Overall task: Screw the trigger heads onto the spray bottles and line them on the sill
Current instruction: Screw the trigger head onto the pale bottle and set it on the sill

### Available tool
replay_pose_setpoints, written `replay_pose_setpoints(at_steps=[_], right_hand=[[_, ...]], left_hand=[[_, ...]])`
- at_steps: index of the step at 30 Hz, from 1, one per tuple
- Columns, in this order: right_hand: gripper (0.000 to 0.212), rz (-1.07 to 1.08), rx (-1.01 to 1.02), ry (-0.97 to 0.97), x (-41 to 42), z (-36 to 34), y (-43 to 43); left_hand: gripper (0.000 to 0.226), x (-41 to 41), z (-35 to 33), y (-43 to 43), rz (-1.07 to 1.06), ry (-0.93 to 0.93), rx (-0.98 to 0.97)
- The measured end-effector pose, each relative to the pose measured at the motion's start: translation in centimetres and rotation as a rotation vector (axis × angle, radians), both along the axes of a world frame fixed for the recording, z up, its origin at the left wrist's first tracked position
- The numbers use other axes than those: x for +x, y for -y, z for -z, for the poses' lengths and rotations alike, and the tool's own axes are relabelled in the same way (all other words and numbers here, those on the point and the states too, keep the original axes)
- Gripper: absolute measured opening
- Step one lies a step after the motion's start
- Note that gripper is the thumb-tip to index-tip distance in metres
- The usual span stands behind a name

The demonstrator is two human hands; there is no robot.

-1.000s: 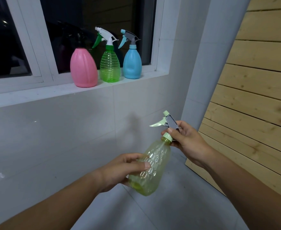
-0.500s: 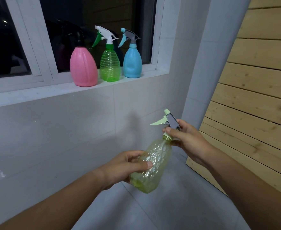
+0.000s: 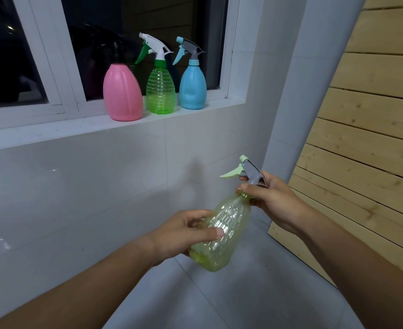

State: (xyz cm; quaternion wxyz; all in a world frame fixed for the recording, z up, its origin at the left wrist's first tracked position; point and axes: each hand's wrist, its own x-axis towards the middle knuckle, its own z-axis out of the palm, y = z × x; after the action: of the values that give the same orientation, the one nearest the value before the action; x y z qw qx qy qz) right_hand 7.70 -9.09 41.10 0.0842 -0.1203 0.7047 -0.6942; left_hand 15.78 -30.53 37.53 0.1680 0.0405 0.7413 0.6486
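Hands share one job in mid-air below the window. The left hand (image 3: pixel 184 236) wraps the lower body of the pale yellow bottle (image 3: pixel 222 236), thumb across its dimpled front and fingers behind. The right hand (image 3: pixel 271 203) pinches the collar under the grey and mint trigger head (image 3: pixel 248 170), which sits on the neck. Whether the thread is fully home cannot be read from here.

The bottle tilts with its neck up and to the right. It looks nearly empty, so I judge it light. Its wall is thin clear plastic, likely to dent under a hard squeeze and a little slick. The dimpled lower body is therefore the sensible place to hold. Turning is best done at the collar, not on the lever or nozzle, which would probably flex.

On the sill (image 3: pixel 53 131) three bottles stand upright in a row: a pink bottle (image 3: pixel 122 91), a green bottle (image 3: pixel 160 91) just beside it, and a blue bottle (image 3: pixel 193 89) on the right. The pink one's head is dark and hard to make out against the glass.
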Motion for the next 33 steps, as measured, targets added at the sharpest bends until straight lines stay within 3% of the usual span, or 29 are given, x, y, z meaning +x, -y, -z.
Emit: replay_pose_setpoints(at_steps=[5, 11, 18, 23, 27, 30, 33], right_hand=[[0.031, 0.010, 0.127, -0.049, 0.3, 0.4, -0.1], [0.026, -0.023, -0.009, 0.019, 0.2, 0.2, 0.0], [0.027, 0.108, 0.102, -0.082, 0.8, 0.5, 0.3], [0.028, -0.035, -0.064, 0.011, 0.5, -0.3, -0.1], [0.030, 0.017, 0.004, -0.043, 0.8, 0.0, 0.2], [0.021, 0.063, -0.065, -0.025, 1.0, 0.5, 0.7], [0.021, -0.035, -0.230, 0.109, 1.0, 0.2, 0.6]], left_hand=[[0.034, 0.2, 0.2, -0.1, -0.002, 0.006, -0.014], [0.042, -0.1, 0.5, 0.0, -0.037, -0.024, -0.014], [0.053, -0.3, 1.2, -0.5, -0.077, -0.157, -0.081], [0.054, -0.7, 1.2, -0.3, -0.091, -0.167, -0.072], [0.058, -1.0, 1.8, -0.1, -0.140, -0.198, -0.152], [0.061, -1.0, 1.4, 0.0, -0.157, -0.125, -0.151], [0.050, -0.8, 0.6, 0.1, -0.063, -0.010, -0.028]])
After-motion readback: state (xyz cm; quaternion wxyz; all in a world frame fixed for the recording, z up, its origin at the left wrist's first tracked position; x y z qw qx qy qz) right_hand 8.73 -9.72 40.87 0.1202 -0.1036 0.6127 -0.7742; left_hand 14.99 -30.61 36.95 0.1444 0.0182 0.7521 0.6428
